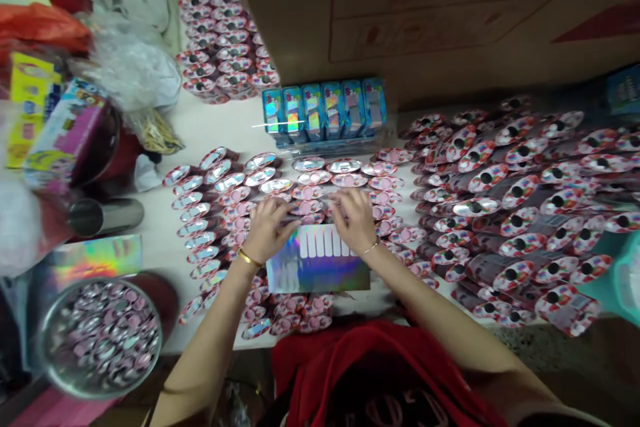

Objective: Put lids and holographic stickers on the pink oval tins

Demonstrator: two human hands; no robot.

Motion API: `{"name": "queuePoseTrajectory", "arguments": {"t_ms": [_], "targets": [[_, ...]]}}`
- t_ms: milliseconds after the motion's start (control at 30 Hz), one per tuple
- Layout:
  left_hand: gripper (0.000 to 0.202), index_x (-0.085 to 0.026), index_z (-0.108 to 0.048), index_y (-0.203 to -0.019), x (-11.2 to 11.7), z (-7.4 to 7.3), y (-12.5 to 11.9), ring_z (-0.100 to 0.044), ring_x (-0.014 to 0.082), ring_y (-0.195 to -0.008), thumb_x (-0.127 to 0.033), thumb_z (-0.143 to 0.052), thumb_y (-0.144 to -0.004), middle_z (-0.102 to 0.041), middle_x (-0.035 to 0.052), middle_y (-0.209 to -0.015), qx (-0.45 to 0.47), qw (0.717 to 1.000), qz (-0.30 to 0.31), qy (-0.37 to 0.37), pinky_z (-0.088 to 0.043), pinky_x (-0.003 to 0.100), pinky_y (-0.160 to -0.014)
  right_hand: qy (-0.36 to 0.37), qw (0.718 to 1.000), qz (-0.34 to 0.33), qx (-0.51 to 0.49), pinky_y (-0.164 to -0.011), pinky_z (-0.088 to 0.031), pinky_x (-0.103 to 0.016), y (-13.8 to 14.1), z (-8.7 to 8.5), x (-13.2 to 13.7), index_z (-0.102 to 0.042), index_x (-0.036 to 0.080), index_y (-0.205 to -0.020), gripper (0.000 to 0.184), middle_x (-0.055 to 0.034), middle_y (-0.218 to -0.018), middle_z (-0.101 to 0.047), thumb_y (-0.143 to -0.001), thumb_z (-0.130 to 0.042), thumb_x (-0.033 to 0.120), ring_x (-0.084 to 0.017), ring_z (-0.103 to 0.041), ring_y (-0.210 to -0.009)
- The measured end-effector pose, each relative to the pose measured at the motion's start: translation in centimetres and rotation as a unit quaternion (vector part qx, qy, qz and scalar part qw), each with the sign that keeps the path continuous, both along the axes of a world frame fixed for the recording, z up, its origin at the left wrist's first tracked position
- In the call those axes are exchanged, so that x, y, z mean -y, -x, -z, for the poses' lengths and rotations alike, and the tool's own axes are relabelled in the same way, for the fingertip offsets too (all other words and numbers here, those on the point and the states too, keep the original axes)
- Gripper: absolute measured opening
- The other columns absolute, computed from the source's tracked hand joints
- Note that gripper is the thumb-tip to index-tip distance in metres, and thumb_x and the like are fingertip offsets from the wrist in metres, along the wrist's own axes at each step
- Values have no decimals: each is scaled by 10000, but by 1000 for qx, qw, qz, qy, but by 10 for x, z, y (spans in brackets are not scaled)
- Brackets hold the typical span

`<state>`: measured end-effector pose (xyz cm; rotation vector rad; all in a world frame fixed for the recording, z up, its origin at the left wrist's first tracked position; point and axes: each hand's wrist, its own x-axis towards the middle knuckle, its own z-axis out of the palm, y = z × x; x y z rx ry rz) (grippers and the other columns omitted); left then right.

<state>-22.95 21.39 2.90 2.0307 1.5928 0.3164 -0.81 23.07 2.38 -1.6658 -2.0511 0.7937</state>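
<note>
My left hand (270, 230) rests over the rows of oval tins, its fingers apart and bent, the thumb reaching right. My right hand (354, 221) is a little to the right, its fingertips at the tins too and its fingers apart. Nothing held shows clearly in either hand. Between them stand pink-and-red oval tins (307, 192), several with a round pink disc on top. Below my hands lies a shiny rainbow sticker sheet (320, 273) with white strips; my right hand covers its upper right corner.
A metal bowl (50, 353) of small pink and silver pieces stands at lower left. Blue boxes (323, 113) line up behind the tins. More tins with black dots (515, 193) crowd the right. A large cardboard box (430, 13) fills the back. Plastic bags (135, 60) lie at left.
</note>
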Motion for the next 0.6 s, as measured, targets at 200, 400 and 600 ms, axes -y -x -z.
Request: {"name": "queuePoseTrajectory", "arguments": {"t_ms": [200,400,600], "targets": [[233,-193,-618,-845,52,3,21,-535,219,-876,-375,-488,-911,-632,65,-895,-68,995,1,69,-340,361,-790,46,987,-150,37,-933,-266,-381,43,2,50,-620,178,-1109,303,-99,-1091,-641,-973,-384,311,-235,-481,-1043],[268,-241,-625,-1131,61,5,-1,-524,257,-1019,-318,-505,-903,-642,105,-1096,-88,996,-2,-29,-326,406,-844,92,973,-188,93,-806,-256,-356,46,-2,35,-648,179,-957,257,-89,-1004,-684,-958,-396,229,-228,-528,-988],[217,-248,-652,-1043,79,12,-26,-503,268,-1112,-228,-486,-905,-624,96,-1220,-78,992,-42,-87,-329,450,-899,118,970,-180,114,-796,-247,-346,42,-4,23,-660,187,-953,252,-71,-1031,-696,-948,-410,220,-220,-562,-989]]}}
